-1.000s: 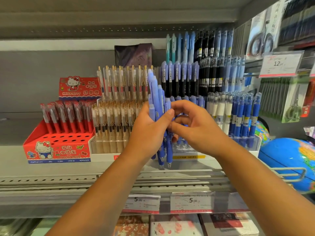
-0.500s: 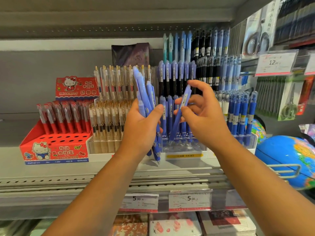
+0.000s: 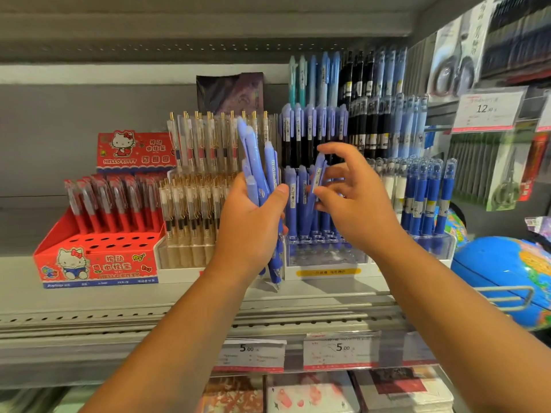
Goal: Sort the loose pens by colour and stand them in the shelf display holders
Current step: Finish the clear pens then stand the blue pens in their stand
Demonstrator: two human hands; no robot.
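Observation:
My left hand (image 3: 250, 225) grips a bundle of several light-blue pens (image 3: 253, 162), upright, in front of the shelf. My right hand (image 3: 354, 201) holds one blue pen (image 3: 316, 177) lightly between thumb and fingertips, with the index finger lifted. That pen leans over the front row of the clear display holder (image 3: 325, 257), which holds standing blue pens (image 3: 296, 198). The pen's tip is hidden among the row, so I cannot tell whether it sits in a hole.
A red Hello Kitty box (image 3: 95, 257) of red pens stands at the left, with clear gold-clip pens (image 3: 190, 210) beside it. Dark-blue pens (image 3: 426, 198) stand at the right and black pens (image 3: 362, 123) behind. A blue globe (image 3: 504, 272) sits at the far right. Price tags (image 3: 340, 350) hang below.
My right hand pulled one blue pen out of the bundle and carried it right and down to the holder's front row. Its fingers have now spread. The left hand barely moved.

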